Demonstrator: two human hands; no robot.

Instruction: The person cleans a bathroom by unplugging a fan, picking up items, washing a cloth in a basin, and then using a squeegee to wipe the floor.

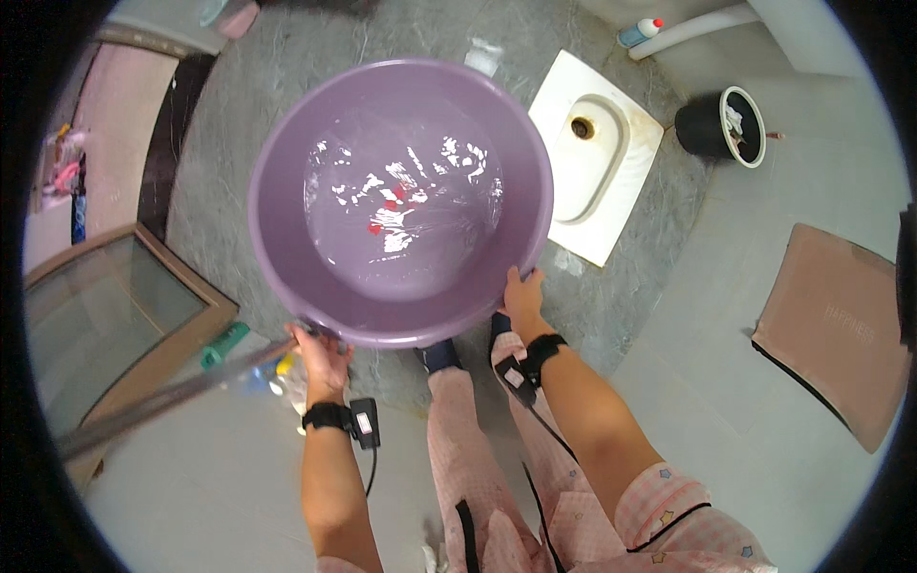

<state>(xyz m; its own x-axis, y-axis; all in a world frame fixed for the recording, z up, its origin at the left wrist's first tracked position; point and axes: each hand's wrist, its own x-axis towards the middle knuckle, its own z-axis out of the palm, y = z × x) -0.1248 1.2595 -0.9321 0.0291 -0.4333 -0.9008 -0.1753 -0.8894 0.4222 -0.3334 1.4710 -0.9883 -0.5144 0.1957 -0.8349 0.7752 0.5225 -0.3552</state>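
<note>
A large round purple plastic basin (401, 311) with shallow, rippling water fills the upper middle of the head view, red marks showing at its bottom. My left hand (324, 358) grips the basin's lower-left rim, its fingers partly hidden under the edge. At the lower-right rim, my right hand (524, 297) holds on with the thumb and fingers around the edge. Each wrist wears a black strap with a small black device and a cable. My feet are partly hidden below the basin's near edge.
Right of the basin is a white ceramic squat toilet (616, 208). Beyond it stand a black waste bin (698, 125) and a blue cleaner bottle (632, 34) beside a white pipe (695, 30). A brown-framed glass door (122, 308) is at left, near a green container (224, 345).
</note>
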